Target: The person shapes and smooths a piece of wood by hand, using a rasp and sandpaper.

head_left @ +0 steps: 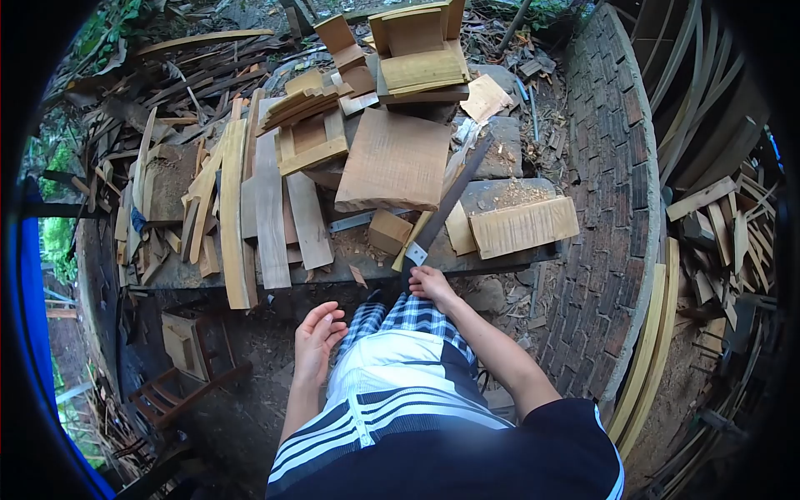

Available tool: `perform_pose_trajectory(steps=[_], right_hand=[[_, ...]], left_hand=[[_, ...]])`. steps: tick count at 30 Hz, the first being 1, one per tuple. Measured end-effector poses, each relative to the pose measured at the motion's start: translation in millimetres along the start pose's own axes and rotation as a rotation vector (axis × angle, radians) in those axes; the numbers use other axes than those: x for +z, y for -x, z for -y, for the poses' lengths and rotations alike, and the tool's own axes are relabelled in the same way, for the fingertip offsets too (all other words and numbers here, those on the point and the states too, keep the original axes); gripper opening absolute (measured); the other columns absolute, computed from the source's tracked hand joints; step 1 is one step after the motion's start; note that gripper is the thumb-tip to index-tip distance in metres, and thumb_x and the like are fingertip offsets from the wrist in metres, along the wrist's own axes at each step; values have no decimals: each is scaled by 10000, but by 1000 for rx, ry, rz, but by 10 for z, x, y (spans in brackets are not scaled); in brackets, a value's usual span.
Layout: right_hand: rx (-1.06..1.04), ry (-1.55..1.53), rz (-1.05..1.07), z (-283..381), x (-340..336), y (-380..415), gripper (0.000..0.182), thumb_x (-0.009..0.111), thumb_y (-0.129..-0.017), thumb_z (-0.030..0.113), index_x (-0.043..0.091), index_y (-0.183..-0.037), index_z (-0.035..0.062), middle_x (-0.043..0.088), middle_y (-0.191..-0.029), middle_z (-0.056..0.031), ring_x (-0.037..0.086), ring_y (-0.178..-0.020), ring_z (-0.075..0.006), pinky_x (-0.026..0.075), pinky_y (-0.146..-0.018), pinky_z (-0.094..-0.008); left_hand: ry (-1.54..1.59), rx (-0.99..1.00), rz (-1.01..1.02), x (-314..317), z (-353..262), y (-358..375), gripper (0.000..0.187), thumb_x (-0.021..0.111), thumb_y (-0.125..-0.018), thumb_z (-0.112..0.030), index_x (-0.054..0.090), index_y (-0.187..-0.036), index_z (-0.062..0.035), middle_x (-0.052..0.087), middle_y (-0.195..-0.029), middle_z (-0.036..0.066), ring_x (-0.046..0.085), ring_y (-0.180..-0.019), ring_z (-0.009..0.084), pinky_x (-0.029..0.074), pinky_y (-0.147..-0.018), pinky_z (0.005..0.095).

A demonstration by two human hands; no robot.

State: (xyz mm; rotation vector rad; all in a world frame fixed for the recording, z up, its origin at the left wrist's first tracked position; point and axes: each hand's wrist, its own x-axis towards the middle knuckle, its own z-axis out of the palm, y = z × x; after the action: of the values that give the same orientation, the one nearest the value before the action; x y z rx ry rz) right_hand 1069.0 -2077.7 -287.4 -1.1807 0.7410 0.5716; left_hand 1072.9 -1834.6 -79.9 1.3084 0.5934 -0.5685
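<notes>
The saw is at the front of the surface, blade angled away and a bit to the right. It's pretty hemmed in: thick square board and small wood block on the left, ridged block just off to the right. Further out there's a stack of cut pieces at the back and long strips on the left. Handle's at the right hand, fingers curled on it, blade stretching out beyond. Left hand is holding nothing, fingers loosely bent, well below the square board.
</notes>
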Motion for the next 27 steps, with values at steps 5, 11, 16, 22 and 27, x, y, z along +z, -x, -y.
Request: perform_pose_trajectory(steps=[5,11,16,22,27], right_hand=[[32,48,-295,-327,80,-192,430,668,-912,257,540,-1235,5,573,-1116,-153,591,-1030,-289,511,-891,-418],[149,251,-629,-202,519,-266,722,858,-693,309,390,-1219,148,440,-1280,-143,461,-1214,-367,420,-995,-493],[192,390,-653,-197,481,-286,744,855,-679,285,387,-1248,187,501,-1268,-144,538,-1181,-356,421,-989,-523],[38,492,-694,-219,174,-70,648,813,-643,238,447,-1140,42,531,-1197,-164,561,-1111,-348,471,-939,-433],[11,586,-785,-129,-137,243,590,786,-699,202,455,-1180,117,515,-1217,-132,563,-1122,-377,477,-932,-484]], left_hand=[[-29,-43,3,-28,104,32,272,534,-1007,-105,573,-1257,-5,659,-1081,109,661,-926,165,571,-861,338],[-18,-109,-17,-51,135,73,291,542,-1004,-93,563,-1280,-4,660,-1096,107,659,-903,143,567,-835,307],[-7,-85,-44,-214,65,68,320,549,-1004,-108,539,-1308,-10,652,-1106,110,659,-906,147,569,-832,309],[31,-46,-36,-490,48,-49,330,521,-1009,-104,517,-1328,-19,648,-1118,113,660,-946,169,574,-857,340],[67,-72,-17,-535,28,-181,328,519,-1010,-104,516,-1326,-19,651,-1104,106,661,-940,166,574,-858,336]])
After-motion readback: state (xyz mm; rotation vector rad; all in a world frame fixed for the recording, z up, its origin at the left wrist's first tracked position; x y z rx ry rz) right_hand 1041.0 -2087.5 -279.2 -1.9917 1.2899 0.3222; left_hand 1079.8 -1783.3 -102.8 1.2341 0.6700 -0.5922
